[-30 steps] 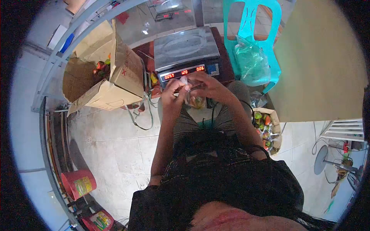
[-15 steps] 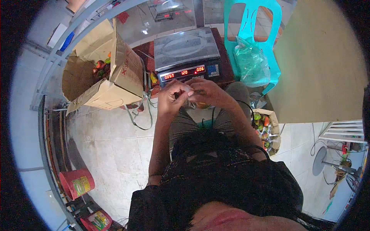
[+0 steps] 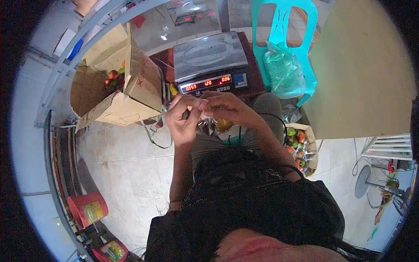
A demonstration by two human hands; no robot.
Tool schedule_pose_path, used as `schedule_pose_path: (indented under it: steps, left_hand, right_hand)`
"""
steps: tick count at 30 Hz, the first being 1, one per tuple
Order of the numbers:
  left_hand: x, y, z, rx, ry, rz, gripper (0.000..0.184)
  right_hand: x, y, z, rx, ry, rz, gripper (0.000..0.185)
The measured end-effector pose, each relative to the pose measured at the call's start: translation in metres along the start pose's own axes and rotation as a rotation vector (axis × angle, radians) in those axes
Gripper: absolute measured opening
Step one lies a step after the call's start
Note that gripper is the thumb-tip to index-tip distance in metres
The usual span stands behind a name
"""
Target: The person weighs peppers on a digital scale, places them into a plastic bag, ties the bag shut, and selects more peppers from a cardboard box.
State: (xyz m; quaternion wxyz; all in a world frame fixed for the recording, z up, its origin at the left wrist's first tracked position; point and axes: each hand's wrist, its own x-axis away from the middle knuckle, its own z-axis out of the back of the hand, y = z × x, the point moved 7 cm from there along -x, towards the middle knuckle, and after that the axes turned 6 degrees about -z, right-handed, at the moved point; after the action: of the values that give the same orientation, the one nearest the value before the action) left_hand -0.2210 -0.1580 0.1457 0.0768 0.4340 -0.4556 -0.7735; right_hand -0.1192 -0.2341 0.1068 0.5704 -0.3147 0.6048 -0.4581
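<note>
Fingertips of my left hand point(image 3: 183, 118) and my right hand point(image 3: 229, 108) meet in a pinch just in front of the scale point(image 3: 209, 56), whose red digits are lit. Between them they grip the top of a small clear plastic bag point(image 3: 208, 125). The bag hangs below my right hand, over my lap, with something yellow-orange inside, likely a pepper. Part of the bag is hidden behind my fingers. Nothing lies on the scale's plate.
An open cardboard box point(image 3: 144, 83) with red and green peppers stands left. A turquoise chair point(image 3: 308, 56) bears a green plastic bag point(image 3: 283, 72). A low carton point(image 3: 312, 150) of bagged peppers sits right, below a tan board point(image 3: 362, 78). Red pots point(image 3: 89, 208) stand lower left.
Both hands have moved slightly left and toward my body, still pinching the bag's top. The hanging bag has shifted with them.
</note>
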Motion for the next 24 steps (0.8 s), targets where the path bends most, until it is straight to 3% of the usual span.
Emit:
schedule_pose_path:
  steps: [7,13,17,18,21,23,24]
  left_hand:
    - [-0.005,0.012,0.004,-0.144,0.023,-0.014,0.005]
    - [-0.009,-0.018,-0.018,0.049,-0.225,0.126,0.009]
    - [-0.015,-0.003,-0.026,-0.014,-0.254,-0.094,0.012]
    - [-0.016,-0.003,-0.021,0.101,-0.171,-0.098,0.011]
    - [-0.003,-0.041,0.004,0.19,0.027,0.232,0.016]
    - [0.004,-0.063,0.012,0.226,0.1,0.295,0.017]
    - [0.011,-0.079,0.016,0.242,0.134,0.329,0.018]
  right_hand:
    - [0.001,0.008,-0.004,-0.078,-0.045,-0.077,0.019]
    - [0.02,0.036,0.008,-0.169,0.078,-0.293,0.018]
    - [0.032,0.04,0.023,-0.226,0.136,-0.259,0.022]
    - [0.034,0.043,0.027,-0.241,0.135,-0.279,0.025]
    - [0.04,0.044,0.04,-0.332,0.137,-0.329,0.031]
    - [0.045,0.04,0.047,-0.47,0.163,-0.357,0.034]
    - [0.055,0.053,0.06,-0.335,0.215,-0.332,0.034]
